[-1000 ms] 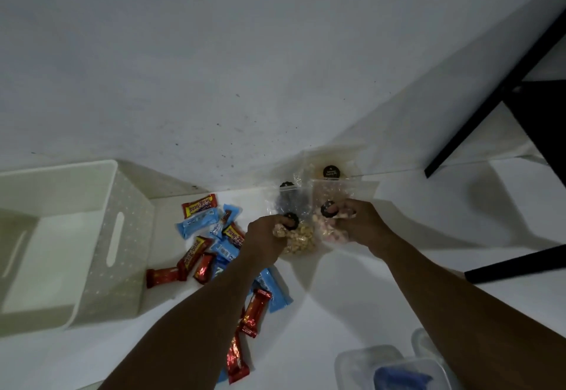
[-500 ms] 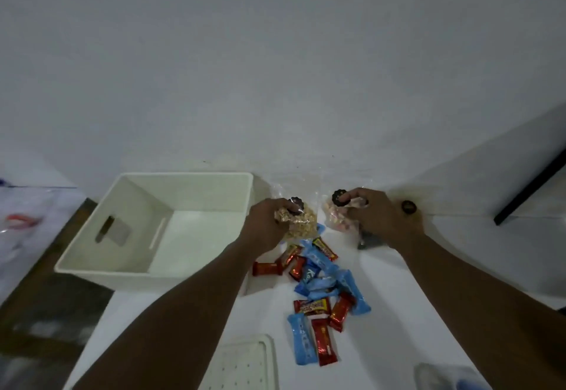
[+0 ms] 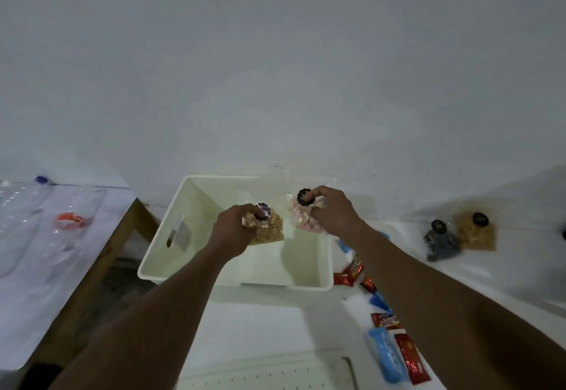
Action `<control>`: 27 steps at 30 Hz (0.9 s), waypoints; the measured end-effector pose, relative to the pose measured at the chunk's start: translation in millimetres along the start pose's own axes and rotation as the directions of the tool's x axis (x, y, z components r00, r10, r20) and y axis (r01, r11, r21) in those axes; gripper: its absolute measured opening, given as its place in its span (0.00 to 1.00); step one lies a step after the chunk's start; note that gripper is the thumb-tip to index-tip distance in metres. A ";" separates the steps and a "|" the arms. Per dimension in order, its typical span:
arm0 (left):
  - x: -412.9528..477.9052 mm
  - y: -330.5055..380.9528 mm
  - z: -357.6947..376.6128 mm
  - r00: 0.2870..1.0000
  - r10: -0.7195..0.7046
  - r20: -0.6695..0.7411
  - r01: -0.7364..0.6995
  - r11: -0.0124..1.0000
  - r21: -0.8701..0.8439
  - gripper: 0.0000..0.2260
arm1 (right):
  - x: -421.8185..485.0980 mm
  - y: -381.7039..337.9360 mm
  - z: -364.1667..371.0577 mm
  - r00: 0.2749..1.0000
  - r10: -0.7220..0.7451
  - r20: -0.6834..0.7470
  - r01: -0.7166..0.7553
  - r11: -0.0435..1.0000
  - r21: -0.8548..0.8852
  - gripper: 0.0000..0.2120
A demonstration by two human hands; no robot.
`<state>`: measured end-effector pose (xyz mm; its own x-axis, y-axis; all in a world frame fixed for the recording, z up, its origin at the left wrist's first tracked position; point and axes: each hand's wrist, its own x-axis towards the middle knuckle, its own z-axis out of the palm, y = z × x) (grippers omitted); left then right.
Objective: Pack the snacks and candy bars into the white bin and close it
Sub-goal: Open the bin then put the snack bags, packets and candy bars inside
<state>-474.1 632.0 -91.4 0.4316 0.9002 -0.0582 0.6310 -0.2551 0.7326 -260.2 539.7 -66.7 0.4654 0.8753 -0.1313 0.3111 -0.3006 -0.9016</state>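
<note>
The white bin (image 3: 159, 255) stands open on the white table, nothing visible on its floor. Over its middle, my left hand (image 3: 235, 230) grips a clear bag of tan snacks (image 3: 269, 230). Over the bin's right part, my right hand (image 3: 333, 215) pinches a clear bag of pink snacks (image 3: 301, 218) by its black round label. Two more snack bags lie at the right: a dark one (image 3: 441, 242) and a tan one (image 3: 476, 232). Red and blue candy bars (image 3: 395, 350) are strewn right of the bin, partly hidden by my right forearm.
The bin's perforated white lid (image 3: 269, 374) lies at the near table edge. Left of a gap stands another table (image 3: 92, 255) under clear plastic, with bottles (image 3: 21, 196) and an orange ring (image 3: 69, 221). A white wall rises behind.
Both hands carried their snack bags leftward from above the candy pile to above the bin's opening. The view swung so the bin now sits centre.
</note>
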 end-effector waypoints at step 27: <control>66.5 -57.9 41.6 0.971 -0.053 0.231 0.028 0.994 0.110 0.22 | 56.6 26.9 75.7 0.975 0.210 -0.070 -0.221 0.919 -0.328 0.15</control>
<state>-455.1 692.0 -165.9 0.5348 0.8064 -0.2524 0.7102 -0.2671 0.6514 -288.2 609.9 -129.6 0.5771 0.7641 -0.2884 0.4543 -0.5937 -0.6641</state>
